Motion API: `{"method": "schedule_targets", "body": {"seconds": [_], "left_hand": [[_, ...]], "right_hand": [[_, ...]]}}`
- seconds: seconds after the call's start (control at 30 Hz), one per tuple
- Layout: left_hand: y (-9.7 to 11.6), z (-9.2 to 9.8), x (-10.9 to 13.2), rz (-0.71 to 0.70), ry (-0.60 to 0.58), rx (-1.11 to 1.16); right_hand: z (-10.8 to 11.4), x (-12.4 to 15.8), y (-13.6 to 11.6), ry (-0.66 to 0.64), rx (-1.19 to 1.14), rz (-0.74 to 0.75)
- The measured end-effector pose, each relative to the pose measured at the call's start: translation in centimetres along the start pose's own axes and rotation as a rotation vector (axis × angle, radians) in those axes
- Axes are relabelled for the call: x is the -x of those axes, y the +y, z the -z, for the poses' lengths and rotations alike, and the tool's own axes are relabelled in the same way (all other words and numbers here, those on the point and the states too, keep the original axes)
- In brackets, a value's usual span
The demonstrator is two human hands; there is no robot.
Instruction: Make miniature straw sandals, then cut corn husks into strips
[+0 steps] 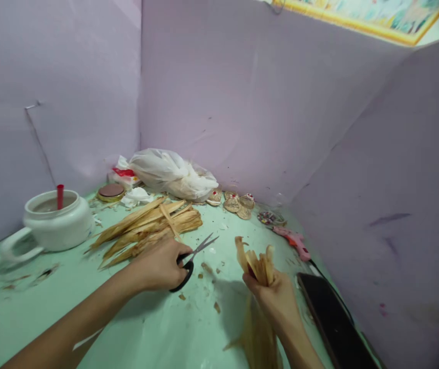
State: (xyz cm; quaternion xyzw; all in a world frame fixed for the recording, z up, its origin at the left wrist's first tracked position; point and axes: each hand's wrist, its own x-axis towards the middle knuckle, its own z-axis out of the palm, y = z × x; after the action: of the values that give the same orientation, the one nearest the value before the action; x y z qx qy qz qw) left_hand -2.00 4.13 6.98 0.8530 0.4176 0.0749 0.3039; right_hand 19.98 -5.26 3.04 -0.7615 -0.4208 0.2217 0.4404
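Note:
My left hand (165,264) is closed around the black handles of a pair of scissors (201,247), whose blades stand slightly apart and point right. Just behind it lies a heap of dry tan corn husks (142,230). My right hand (275,294) grips a bunch of dry husks (259,266); their curled ends stick up past the fingers, and the long part hangs below the hand toward the table's near edge. Small husk scraps (216,307) lie on the green table (158,333) between my hands.
A white mug-shaped pot (60,230) with a red stick stands at left. Behind are a plastic bag (173,171), a round brown-topped tin (110,192), and small woven pieces (238,204). A pink glue gun (294,242) and dark phone (334,323) lie right, near the lilac wall.

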Motion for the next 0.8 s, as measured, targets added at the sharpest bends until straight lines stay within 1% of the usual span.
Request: {"method": "schedule_targets", "body": {"seconds": [0.1, 0.2, 0.27, 0.33, 0.4, 0.47, 0.53, 0.6, 0.7, 0.8], "left_hand": [[0.2, -0.4, 0.2, -0.037, -0.038, -0.009], [0.1, -0.9, 0.2, -0.082, -0.108, 0.087], [-0.1, -1.1, 0.2, -0.084, -0.163, 0.158], [-0.2, -1.3, 0.1, -0.083, -0.217, 0.229], [-0.1, -1.5, 0.1, -0.087, -0.259, 0.304], [0.1, -1.7, 0.1, -0.091, -0.297, 0.383], [0.3, -1.9, 0.1, -0.081, -0.309, 0.46], [0.5, -2.2, 0.1, -0.061, -0.298, 0.523], [0.7, -2.5, -0.1, -0.028, -0.256, 0.576], [0.7, -2.3, -0.3, 0.007, -0.246, 0.606]], "right_hand": [[0.6, 0.0, -0.4, -0.031, -0.018, -0.033], [0.5, 0.3, -0.5, -0.064, 0.008, 0.039], [0.3, 0.6, -0.4, -0.041, 0.062, 0.138], [0.2, 0.9, -0.4, 0.016, 0.136, 0.264], [0.1, 1.2, -0.4, 0.112, 0.212, 0.418], [-0.2, 1.4, -0.4, 0.235, 0.298, 0.573], [-0.5, 1.6, -0.1, 0.342, 0.38, 0.685], [-0.9, 1.8, 0.3, 0.383, 0.436, 0.753], [-1.4, 2.2, 0.9, 0.357, 0.47, 0.819], [-1.7, 2.6, 1.0, 0.301, 0.472, 0.807]]}}
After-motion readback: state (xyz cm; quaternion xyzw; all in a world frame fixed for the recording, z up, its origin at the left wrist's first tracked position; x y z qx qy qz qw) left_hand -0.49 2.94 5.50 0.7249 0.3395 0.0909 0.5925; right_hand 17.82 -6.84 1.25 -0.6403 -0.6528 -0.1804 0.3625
